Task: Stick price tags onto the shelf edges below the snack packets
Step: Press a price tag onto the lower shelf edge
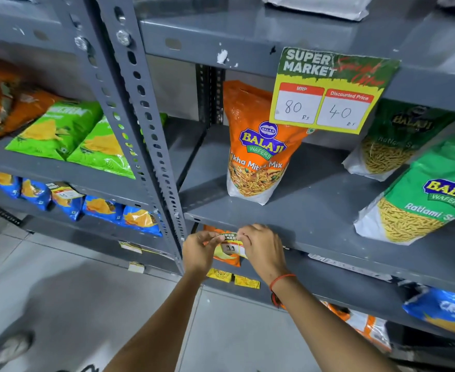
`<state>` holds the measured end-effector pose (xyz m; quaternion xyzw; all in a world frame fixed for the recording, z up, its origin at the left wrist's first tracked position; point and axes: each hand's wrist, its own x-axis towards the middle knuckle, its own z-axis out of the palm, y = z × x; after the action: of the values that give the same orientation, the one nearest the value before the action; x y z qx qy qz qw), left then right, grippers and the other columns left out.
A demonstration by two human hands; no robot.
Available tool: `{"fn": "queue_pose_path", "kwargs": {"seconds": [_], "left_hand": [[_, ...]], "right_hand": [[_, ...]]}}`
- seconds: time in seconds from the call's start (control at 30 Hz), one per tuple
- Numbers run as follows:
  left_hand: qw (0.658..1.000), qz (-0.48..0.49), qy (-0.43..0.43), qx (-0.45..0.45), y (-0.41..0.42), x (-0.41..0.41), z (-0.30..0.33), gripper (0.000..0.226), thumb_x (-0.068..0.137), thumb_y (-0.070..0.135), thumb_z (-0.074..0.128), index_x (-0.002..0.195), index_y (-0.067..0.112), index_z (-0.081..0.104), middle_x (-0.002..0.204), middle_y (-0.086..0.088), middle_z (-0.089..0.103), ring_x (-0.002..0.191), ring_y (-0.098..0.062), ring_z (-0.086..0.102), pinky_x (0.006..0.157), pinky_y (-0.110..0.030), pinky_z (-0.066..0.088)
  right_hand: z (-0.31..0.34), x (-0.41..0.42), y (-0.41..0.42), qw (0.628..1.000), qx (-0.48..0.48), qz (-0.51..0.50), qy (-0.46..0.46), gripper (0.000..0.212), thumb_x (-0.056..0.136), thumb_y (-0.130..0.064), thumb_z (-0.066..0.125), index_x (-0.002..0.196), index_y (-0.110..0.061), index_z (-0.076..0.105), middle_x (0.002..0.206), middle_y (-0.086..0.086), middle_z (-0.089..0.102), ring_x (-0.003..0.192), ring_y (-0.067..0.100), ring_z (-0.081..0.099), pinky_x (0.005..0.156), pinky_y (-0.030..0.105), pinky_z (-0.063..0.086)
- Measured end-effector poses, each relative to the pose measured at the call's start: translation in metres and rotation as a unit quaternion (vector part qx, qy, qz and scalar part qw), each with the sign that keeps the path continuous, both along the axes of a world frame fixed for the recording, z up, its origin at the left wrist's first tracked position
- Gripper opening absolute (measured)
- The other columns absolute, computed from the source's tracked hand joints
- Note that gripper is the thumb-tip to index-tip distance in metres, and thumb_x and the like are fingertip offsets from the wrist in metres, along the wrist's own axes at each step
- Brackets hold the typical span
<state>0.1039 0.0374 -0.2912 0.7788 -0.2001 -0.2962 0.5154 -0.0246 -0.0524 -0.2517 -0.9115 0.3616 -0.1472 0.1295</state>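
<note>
Both my hands hold one small price tag (230,244), green and yellow with a white price box, just below the front edge of the middle grey shelf (315,237). My left hand (198,249) pinches its left end and my right hand (261,247) pinches its right end, covering part of it. Above on that shelf stands an orange Balaji snack packet (258,146). A larger price tag (328,89) reading 80 and 40 is stuck on the upper shelf edge (194,47).
Green Ratlami packets (422,194) lean at the right. The left rack holds green packets (68,135), orange packets (3,103) and blue packets (86,205). A perforated grey upright (145,124) divides the racks. Small tags (131,247) sit on lower edges. The floor is grey tile (60,291).
</note>
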Motion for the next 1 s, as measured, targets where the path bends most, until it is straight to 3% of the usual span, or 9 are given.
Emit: {"fn": "queue_pose_path", "kwargs": {"seconds": [0.13,0.23,0.3,0.4,0.57,0.63,0.73,0.9,1.0], "left_hand": [[0.999,-0.028,-0.016,-0.005,0.003,0.0,0.005,0.011,0.079,0.025,0.078,0.069,0.028,0.075,0.075,-0.001,0.077,0.073,-0.024,0.074,0.072,-0.05,0.06],[0.998,-0.033,-0.054,-0.008,-0.002,0.001,0.008,0.007,0.079,0.03,0.077,0.078,0.023,0.078,0.075,0.001,0.077,0.072,-0.018,0.073,0.07,-0.047,0.06],[0.996,-0.03,-0.088,0.004,-0.006,0.003,0.011,0.009,0.079,0.032,0.077,0.08,0.023,0.078,0.074,0.004,0.078,0.069,-0.013,0.073,0.068,-0.045,0.06],[0.994,-0.029,-0.105,0.019,-0.011,0.005,0.011,0.012,0.08,0.034,0.076,0.081,0.023,0.078,0.074,0.005,0.078,0.069,-0.012,0.072,0.067,-0.043,0.061],[0.99,-0.026,-0.136,0.024,-0.017,0.007,0.008,0.018,0.077,0.039,0.077,0.076,0.021,0.077,0.071,0.006,0.077,0.065,-0.006,0.069,0.063,-0.032,0.058],[0.986,-0.03,-0.158,0.033,-0.018,0.009,0.009,0.024,0.076,0.044,0.076,0.074,0.021,0.076,0.068,0.008,0.074,0.062,-0.002,0.066,0.058,-0.024,0.053],[0.983,-0.03,-0.173,0.055,-0.017,0.01,0.011,0.03,0.075,0.052,0.074,0.074,0.021,0.074,0.066,0.012,0.069,0.063,-0.004,0.065,0.059,-0.025,0.053],[0.99,0.014,-0.138,0.028,-0.013,0.0,0.018,0.025,0.076,0.043,0.077,0.066,0.027,0.062,0.063,0.017,0.065,0.065,-0.001,0.064,0.058,-0.024,0.049],[0.992,0.076,-0.101,-0.005,-0.006,-0.012,0.022,0.026,0.078,0.036,0.078,0.064,0.028,0.058,0.063,0.014,0.066,0.064,-0.004,0.064,0.06,-0.026,0.048]], "right_hand": [[-0.006,-0.011,0.005,0.993,0.039,-0.045,-0.098,0.009,0.084,-0.018,0.071,0.079,-0.021,0.064,0.072,0.0,0.07,0.067,0.021,0.063,0.051,0.025,0.043],[-0.008,-0.011,0.004,0.988,0.054,-0.087,-0.115,0.024,0.083,-0.025,0.074,0.08,-0.02,0.051,0.066,0.001,0.066,0.06,0.02,0.061,0.043,0.03,0.047],[-0.009,-0.01,0.001,0.986,0.057,-0.101,-0.121,0.03,0.082,-0.027,0.075,0.08,-0.021,0.046,0.065,0.001,0.065,0.057,0.019,0.06,0.04,0.024,0.041],[-0.01,-0.006,-0.004,0.985,0.059,-0.115,-0.117,0.035,0.082,-0.028,0.075,0.078,-0.023,0.041,0.063,0.002,0.064,0.056,0.021,0.06,0.04,0.019,0.03],[-0.007,-0.003,-0.006,0.984,0.07,-0.137,-0.092,0.038,0.082,-0.031,0.075,0.078,-0.023,0.037,0.062,0.0,0.062,0.055,0.022,0.06,0.041,0.026,0.041],[-0.004,-0.005,-0.008,0.982,0.079,-0.144,-0.088,0.041,0.081,-0.033,0.075,0.079,-0.024,0.035,0.059,-0.004,0.056,0.052,0.019,0.053,0.04,0.022,0.033],[0.0,-0.008,-0.009,0.983,0.078,-0.146,-0.075,0.04,0.081,-0.035,0.074,0.08,-0.023,0.036,0.059,-0.006,0.052,0.052,0.017,0.049,0.041,0.019,0.024],[0.006,-0.02,-0.011,0.989,0.062,-0.13,-0.036,0.033,0.085,-0.032,0.069,0.078,-0.021,0.039,0.068,-0.002,0.06,0.058,0.018,0.055,0.042,0.021,0.024],[0.013,-0.037,-0.018,0.991,0.055,-0.119,-0.016,0.026,0.086,-0.025,0.066,0.079,-0.023,0.041,0.075,-0.001,0.062,0.065,0.023,0.061,0.048,0.025,0.035]]}}
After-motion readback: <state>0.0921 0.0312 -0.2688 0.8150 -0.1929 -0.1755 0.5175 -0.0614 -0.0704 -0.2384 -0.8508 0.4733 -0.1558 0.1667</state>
